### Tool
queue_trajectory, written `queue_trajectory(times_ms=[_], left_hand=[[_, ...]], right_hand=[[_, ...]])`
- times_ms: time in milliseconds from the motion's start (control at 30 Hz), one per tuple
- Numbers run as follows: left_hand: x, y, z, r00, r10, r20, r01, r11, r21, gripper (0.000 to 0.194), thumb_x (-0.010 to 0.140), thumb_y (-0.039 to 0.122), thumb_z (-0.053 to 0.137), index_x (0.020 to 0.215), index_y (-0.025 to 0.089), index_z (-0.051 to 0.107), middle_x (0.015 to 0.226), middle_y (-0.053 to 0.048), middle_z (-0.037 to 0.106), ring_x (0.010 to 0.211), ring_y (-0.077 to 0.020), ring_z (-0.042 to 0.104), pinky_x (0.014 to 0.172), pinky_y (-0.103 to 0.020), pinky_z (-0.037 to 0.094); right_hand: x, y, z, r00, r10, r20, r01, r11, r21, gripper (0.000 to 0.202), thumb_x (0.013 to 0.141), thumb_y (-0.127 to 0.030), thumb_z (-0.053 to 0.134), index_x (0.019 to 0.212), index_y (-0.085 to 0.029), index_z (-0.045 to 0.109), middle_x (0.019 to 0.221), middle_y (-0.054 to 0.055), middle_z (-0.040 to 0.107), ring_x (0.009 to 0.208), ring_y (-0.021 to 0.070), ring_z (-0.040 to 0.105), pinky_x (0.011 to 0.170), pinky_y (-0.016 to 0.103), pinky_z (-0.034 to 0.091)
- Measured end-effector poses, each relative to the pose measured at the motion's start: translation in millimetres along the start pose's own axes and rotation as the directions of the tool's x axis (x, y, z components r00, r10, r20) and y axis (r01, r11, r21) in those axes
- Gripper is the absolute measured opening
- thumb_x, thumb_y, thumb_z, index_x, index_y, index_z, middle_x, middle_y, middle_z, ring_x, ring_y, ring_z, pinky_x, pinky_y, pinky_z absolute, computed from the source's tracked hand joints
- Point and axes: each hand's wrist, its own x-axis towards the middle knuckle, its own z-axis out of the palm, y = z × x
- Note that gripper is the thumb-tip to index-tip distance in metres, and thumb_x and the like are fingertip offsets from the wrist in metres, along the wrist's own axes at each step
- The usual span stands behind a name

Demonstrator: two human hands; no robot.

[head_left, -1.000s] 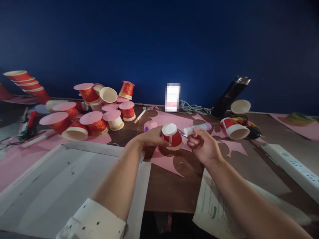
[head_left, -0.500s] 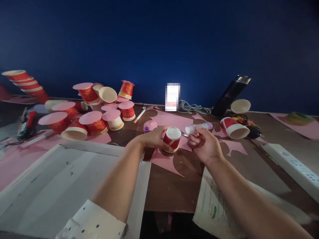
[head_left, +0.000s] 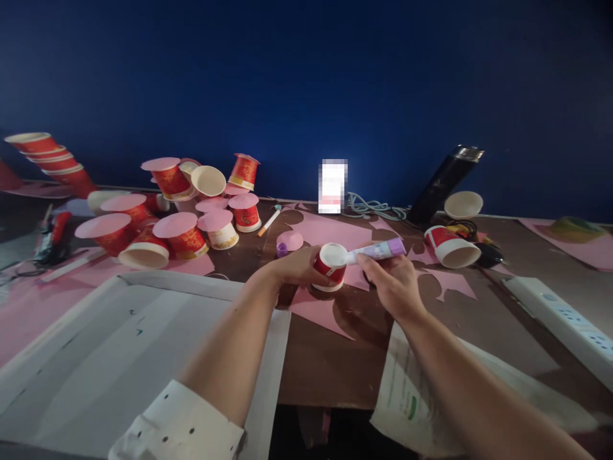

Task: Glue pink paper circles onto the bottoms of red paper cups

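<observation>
Brown tabletop (head_left: 330, 370) leaves room between the red cup (head_left: 336, 273) and the front edge (head_left: 330, 405).

The brown tabletop (head_left: 330, 377) bears pink paper (head_left: 330, 227) at 12 o'clock, 1 bottle (head_left: 438, 191) at 2, 1 power strip (head_left: 562, 326) at 3, 1 white tray (head_left: 119, 370) at 8, red cups (head_left: 248, 218) at 10.

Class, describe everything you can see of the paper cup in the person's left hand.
The cup looks like paper: red sides with a little pale marking, a pale rim and a whitish, recessed base. It is held upside down, slightly tilted, base up and wider rim down. The left hand grips its side. At the base's right edge, the glue stick touches or nearly touches it. Whether the rim rests on anything is unclear.
</observation>
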Motion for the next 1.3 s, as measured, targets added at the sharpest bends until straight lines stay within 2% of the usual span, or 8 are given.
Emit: queue_trajectory(times_ms=[100,233,467,600,733,967,1133,1300], left_hand=[[-1.1,2.5,0.3,1.0,-0.011,0.01,0.011,1.0,0.004,0.054,0.059,0.024,0.077,0.111,0.017,0.062,0.095,-0.007,0.069,0.084,-0.0223,0.063,0.071,-0.03,0.051],[-0.2,1.9,2.2,1.0,-0.016,0.018,0.017,0.999,-0.032,0.053,0.059,0.025,0.077,0.108,0.015,0.062,0.095,-0.008,0.069,0.084,-0.0218,0.063,0.07,-0.03,0.051],[0.4,-2.0,2.8,1.0,-0.012,0.02,0.013,0.999,-0.046,0.05,0.058,0.025,0.078,0.105,0.015,0.062,0.091,-0.008,0.069,0.079,-0.0205,0.063,0.068,-0.03,0.051],[-1.7,0.4,1.8,1.0,-0.014,0.018,0.015,0.999,-0.044,0.052,0.059,0.025,0.077,0.108,0.016,0.061,0.092,-0.007,0.069,0.079,-0.0198,0.062,0.066,-0.028,0.051],[-2.0,0.6,2.1,1.0,-0.006,0.028,0.008,0.999,-0.046,0.051,0.06,0.026,0.077,0.107,0.016,0.061,0.094,-0.008,0.069,0.081,-0.02,0.062,0.067,-0.028,0.05],[-0.6,-2.0,2.4,0.999,-0.001,0.04,0.004,0.997,-0.078,0.052,0.059,0.025,0.077,0.108,0.015,0.061,0.093,-0.008,0.068,0.08,-0.0206,0.063,0.067,-0.03,0.051],[-2.5,1.7,1.1,1.0,-0.004,0.028,0.006,0.997,-0.073,0.053,0.059,0.022,0.077,0.109,0.016,0.061,0.094,-0.007,0.069,0.081,-0.0211,0.063,0.068,-0.029,0.051],[-1.1,-0.9,2.1,0.999,-0.005,0.034,0.008,0.996,-0.092,0.055,0.058,0.021,0.077,0.111,0.015,0.06,0.1,-0.009,0.068,0.086,-0.0219,0.063,0.07,-0.03,0.051]], right_hand=[[-0.6,-6.1,-1.0,0.999,-0.045,-0.029,0.04,0.987,-0.157,0.015,0.08,-0.032,0.061,0.076,-0.019,0.067,0.066,0.0,0.062,0.063,0.0156,0.057,0.061,0.027,0.043],[1.4,1.4,-2.5,0.996,0.032,-0.083,-0.054,0.961,-0.27,0.016,0.075,-0.029,0.063,0.064,-0.018,0.062,0.054,-0.002,0.055,0.053,0.0137,0.051,0.053,0.025,0.039],[2.5,7.1,-0.4,0.995,0.016,-0.099,-0.005,0.994,0.112,0.021,0.079,-0.038,0.063,0.087,-0.019,0.065,0.06,-0.003,0.054,0.05,0.0109,0.045,0.048,0.024,0.036],[-2.7,-1.2,1.4,0.999,-0.041,-0.023,0.039,0.995,-0.089,0.021,0.079,-0.039,0.063,0.082,-0.018,0.067,0.063,0.0,0.06,0.055,0.0134,0.052,0.054,0.026,0.041],[-2.2,1.2,-0.4,0.996,-0.046,-0.074,0.026,0.968,-0.25,0.021,0.079,-0.039,0.063,0.078,-0.018,0.067,0.059,-0.001,0.06,0.054,0.015,0.055,0.056,0.027,0.043],[1.6,8.0,-0.7,0.988,-0.008,-0.152,0.011,1.0,0.019,0.019,0.079,-0.036,0.063,0.086,-0.019,0.064,0.065,0.0,0.062,0.056,0.0142,0.055,0.053,0.026,0.043],[-6.9,3.3,4.1,0.994,-0.101,-0.045,0.098,0.993,-0.071,0.016,0.077,-0.033,0.065,0.084,-0.019,0.065,0.075,0.002,0.065,0.065,0.0157,0.058,0.062,0.028,0.046],[-1.1,8.3,1.0,0.993,0.008,-0.122,-0.014,0.999,-0.048,0.01,0.075,-0.027,0.066,0.076,-0.018,0.064,0.061,-0.002,0.059,0.055,0.0124,0.052,0.055,0.025,0.041]])
